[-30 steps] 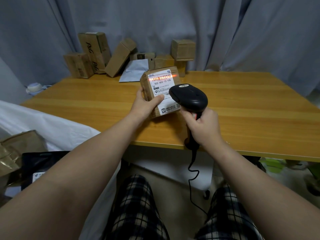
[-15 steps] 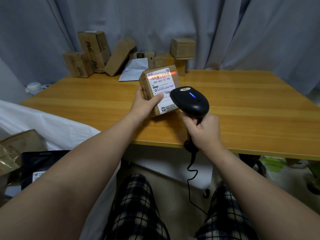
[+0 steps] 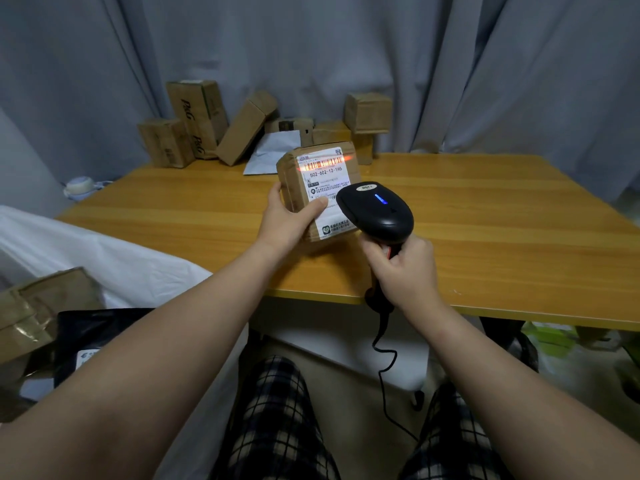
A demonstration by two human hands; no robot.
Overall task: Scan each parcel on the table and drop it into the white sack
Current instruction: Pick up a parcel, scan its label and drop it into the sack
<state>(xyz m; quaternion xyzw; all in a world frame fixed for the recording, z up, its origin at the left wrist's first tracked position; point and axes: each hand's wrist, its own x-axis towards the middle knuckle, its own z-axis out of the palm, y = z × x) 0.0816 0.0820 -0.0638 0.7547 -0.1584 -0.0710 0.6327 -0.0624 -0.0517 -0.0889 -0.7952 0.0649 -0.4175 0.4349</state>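
The wooden surface (image 3: 485, 220) spans the view, with the white sack (image 3: 104, 258) slumped beside its left edge. Other parcels (image 3: 242, 133) crowd its far left corner. At its near middle, the left hand (image 3: 287, 223) grips a labelled parcel (image 3: 294, 178) upright. The right hand (image 3: 405, 268) clutches the black scanner (image 3: 377, 209), whose red line crosses the barcode.
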